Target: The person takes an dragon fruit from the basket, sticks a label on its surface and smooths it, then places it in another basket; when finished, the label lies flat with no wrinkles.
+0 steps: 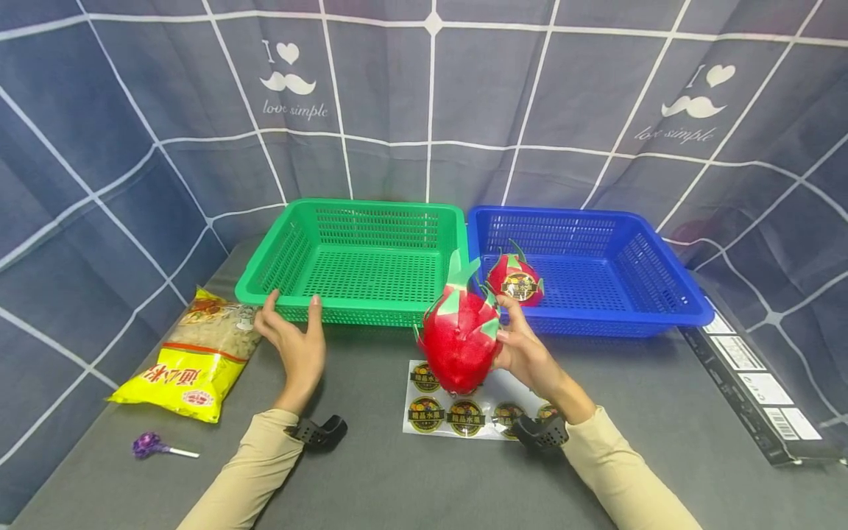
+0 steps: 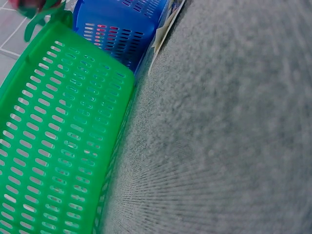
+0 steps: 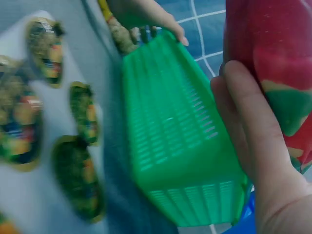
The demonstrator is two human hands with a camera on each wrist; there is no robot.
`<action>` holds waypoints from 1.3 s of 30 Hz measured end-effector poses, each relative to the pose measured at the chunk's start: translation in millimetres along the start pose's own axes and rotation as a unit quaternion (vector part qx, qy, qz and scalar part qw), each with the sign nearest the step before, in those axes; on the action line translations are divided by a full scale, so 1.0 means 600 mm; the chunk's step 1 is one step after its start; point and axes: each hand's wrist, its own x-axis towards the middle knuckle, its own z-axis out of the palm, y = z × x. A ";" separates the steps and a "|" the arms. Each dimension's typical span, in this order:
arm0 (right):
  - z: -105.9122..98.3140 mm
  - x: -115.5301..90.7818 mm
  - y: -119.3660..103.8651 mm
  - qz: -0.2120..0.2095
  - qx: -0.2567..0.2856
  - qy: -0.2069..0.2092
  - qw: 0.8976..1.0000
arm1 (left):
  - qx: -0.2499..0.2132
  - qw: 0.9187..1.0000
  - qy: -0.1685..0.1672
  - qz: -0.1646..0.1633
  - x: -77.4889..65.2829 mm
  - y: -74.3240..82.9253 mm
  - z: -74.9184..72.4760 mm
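In the head view my right hand grips a red dragon fruit with green leafy tips, its fingers on the fruit's right side. The fruit is held above a white sticker sheet with round black-and-gold labels. Close up, the right wrist view shows fingers pressed along the fruit. My left hand has thumb and fingers spread at the front left rim of the green basket, holding nothing. A second dragon fruit, bearing a round label, sits in the blue basket.
Left of the green basket lies a yellow pasta bag, with a purple-wrapped lollipop nearer the front. A long black-and-white box lies at the right. A grey-blue checked curtain hangs behind the baskets.
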 end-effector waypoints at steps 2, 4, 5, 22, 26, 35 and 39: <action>0.000 -0.018 0.002 -0.004 -0.001 -0.015 1.000 | 0.001 1.000 0.001 -0.001 0.000 0.000 0.000; 0.001 -0.034 0.004 -0.010 -0.002 -0.031 0.999 | 0.002 1.000 0.002 0.000 0.000 0.000 0.001; 0.003 -0.042 0.004 -0.009 -0.006 -0.037 0.999 | 0.002 1.000 0.003 0.001 0.000 -0.001 0.001; 0.034 -0.103 0.028 0.076 -0.102 -0.109 0.986 | 0.003 1.000 0.003 0.010 0.001 -0.003 0.002; 0.042 -0.108 0.033 0.108 -0.124 -0.127 0.978 | 0.005 1.000 0.001 0.011 0.000 -0.003 0.003; 0.052 -0.112 0.033 0.163 -0.133 -0.153 0.966 | 0.005 1.000 -0.001 0.007 0.000 -0.003 0.000; 0.054 -0.113 0.031 0.157 -0.158 -0.163 0.961 | 0.006 1.000 -0.001 0.008 0.001 -0.003 0.000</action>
